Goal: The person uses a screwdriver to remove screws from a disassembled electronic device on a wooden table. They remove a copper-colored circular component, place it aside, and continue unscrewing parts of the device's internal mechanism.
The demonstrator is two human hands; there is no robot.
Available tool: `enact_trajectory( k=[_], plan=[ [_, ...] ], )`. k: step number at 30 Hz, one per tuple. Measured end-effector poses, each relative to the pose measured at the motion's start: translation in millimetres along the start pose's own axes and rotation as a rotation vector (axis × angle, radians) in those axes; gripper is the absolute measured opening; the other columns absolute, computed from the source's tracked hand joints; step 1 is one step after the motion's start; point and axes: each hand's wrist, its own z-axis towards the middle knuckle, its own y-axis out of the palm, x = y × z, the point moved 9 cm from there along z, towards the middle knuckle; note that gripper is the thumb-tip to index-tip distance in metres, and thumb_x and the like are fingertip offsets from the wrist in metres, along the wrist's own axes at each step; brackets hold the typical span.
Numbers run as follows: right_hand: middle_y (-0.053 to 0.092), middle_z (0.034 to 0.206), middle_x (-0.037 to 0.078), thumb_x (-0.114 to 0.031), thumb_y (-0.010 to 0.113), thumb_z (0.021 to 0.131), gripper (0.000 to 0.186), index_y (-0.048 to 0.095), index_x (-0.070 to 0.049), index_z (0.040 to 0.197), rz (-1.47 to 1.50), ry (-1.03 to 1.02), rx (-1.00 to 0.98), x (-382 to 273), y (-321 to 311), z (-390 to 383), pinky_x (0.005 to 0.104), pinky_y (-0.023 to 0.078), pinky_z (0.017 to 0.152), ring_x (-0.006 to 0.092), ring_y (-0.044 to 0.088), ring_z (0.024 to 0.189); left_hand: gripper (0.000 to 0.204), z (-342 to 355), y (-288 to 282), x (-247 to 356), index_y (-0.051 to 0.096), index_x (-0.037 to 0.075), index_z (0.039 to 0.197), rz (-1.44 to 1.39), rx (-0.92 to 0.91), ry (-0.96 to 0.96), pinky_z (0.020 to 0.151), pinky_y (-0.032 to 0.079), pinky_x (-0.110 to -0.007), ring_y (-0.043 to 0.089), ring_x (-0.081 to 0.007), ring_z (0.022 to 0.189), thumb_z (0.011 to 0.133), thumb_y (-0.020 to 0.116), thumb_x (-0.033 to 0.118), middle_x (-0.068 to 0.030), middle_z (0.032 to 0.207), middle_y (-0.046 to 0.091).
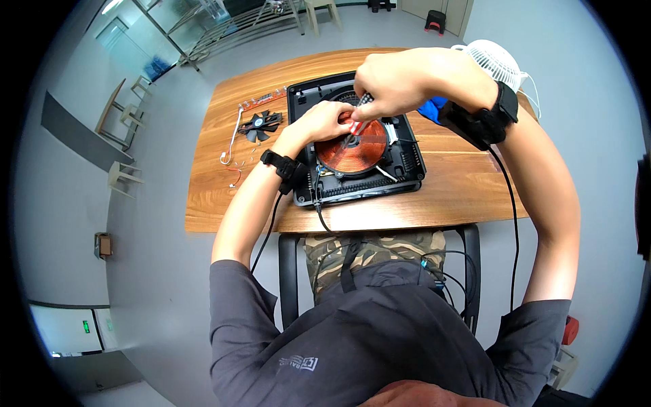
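An opened induction cooker lies on the table, its black housing (296, 105) holding a round copper coil (339, 154). My right hand (393, 83) is closed around the handle of a screwdriver (359, 127), red and white low down and dark near the grip. The tool stands tilted over the coil's middle; its tip is too small to make out. My left hand (324, 122) reaches in from the left, thumb and fingers pinched at the screwdriver's lower part just above the coil. White leads (391, 132) show at the coil's right side.
Left of the cooker lie a black fan (259, 126), a narrow red circuit board (268, 99) with a white cable and small loose parts. A white desk fan (494, 62) and a blue item (431, 108) are at the right. Black cables run from both wristbands.
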Motion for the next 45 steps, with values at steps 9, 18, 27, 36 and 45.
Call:
enact_trajectory(
  k=[9,18,27,36,45],
  plan=[
    [0.071,0.079,0.023,-0.047,0.063,0.093,0.055,0.073,0.006,0.09,0.043,-0.021,0.018,-1,1,1,0.0451,0.056,0.073,0.0364,0.07,0.076,0.052,-2,-2,-5,0.066,0.01,0.13,0.159,-0.065,-0.114,0.097,0.053,-0.046,0.066,-0.0362,0.113,0.087,0.072,0.039,-0.0195,0.119,0.07],
    [0.07,0.079,0.025,-0.034,0.069,0.089,0.04,0.072,0.004,0.099,0.074,-0.126,-0.086,-31,27,20,0.0453,0.056,0.071,0.0389,0.069,0.076,0.029,-5,4,-19,0.071,0.005,0.103,-0.038,0.006,-0.068,0.086,0.053,-0.049,0.068,-0.039,0.099,0.082,0.069,0.025,-0.0195,0.102,0.071],
    [0.07,0.08,0.025,-0.031,0.068,0.089,0.037,0.071,0.003,0.102,0.034,-0.147,-0.062,-33,34,31,0.0466,0.056,0.072,0.0396,0.069,0.077,0.026,-3,12,-30,0.071,0.004,0.097,-0.039,0.069,0.007,0.085,0.054,-0.048,0.068,-0.0393,0.094,0.082,0.068,0.024,-0.0182,0.097,0.072],
    [0.071,0.079,0.021,-0.038,0.068,0.087,0.042,0.073,0.003,0.093,-0.025,0.008,-0.107,-33,30,33,0.0461,0.055,0.067,0.0369,0.067,0.07,0.035,7,28,-51,0.072,0.006,0.106,-0.094,0.051,-0.011,0.088,0.054,-0.047,0.068,-0.0391,0.102,0.084,0.072,0.033,-0.0196,0.107,0.072],
    [0.07,0.096,0.021,-0.027,0.072,0.087,0.033,0.07,0.0,0.106,0.047,-0.134,0.182,-58,21,42,0.045,0.057,0.075,0.0359,0.071,0.088,0.035,-3,16,-41,0.072,0.009,0.108,-0.1,0.055,-0.017,0.09,0.054,-0.046,0.067,-0.0381,0.105,0.082,0.075,0.032,-0.0196,0.11,0.072]
  ],
)
